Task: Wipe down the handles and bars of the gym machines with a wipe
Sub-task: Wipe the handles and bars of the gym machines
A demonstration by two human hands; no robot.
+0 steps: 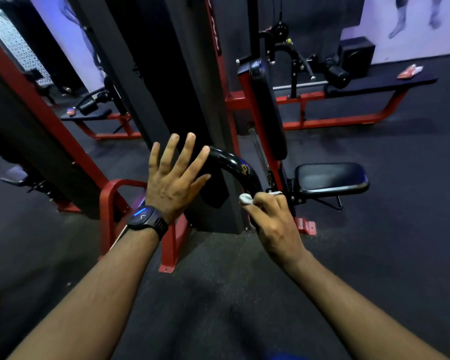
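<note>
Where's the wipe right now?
In the head view, right of centre, the crumpled white wipe is pinched in the right hand against the lower end of the curved black bar.

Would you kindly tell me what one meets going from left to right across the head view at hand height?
The watch, left hand, curved black bar, right hand holding the wipe, black seat pad.

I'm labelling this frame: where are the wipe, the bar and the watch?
wipe (244, 198): head view, on its white bunched end.
bar (234, 163): head view, on the top of its glossy bend.
watch (141, 218): head view, on its lit face.
</note>
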